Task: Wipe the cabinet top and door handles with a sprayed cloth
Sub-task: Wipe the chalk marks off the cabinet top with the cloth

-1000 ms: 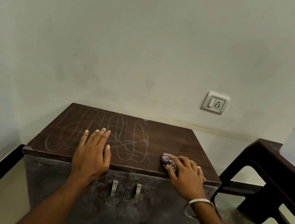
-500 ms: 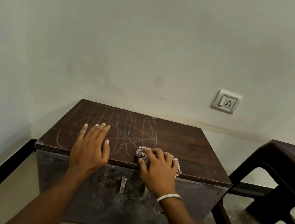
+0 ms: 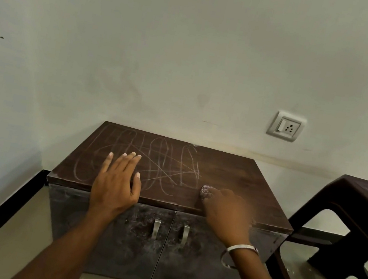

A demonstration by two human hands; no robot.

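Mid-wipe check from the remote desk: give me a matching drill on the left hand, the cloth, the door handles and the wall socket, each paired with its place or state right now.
Things:
1. left hand
2. cloth
3. door handles
4. wall socket

Places or states:
A. on the wall above the cabinet's right rear corner
B. flat on the cabinet top, fingers spread over the chalk-like scribbles
C. side by side at the seam of the two doors, untouched
D. bunched under the right hand near the top's front edge

Pairs: 1-B, 2-D, 3-C, 4-A
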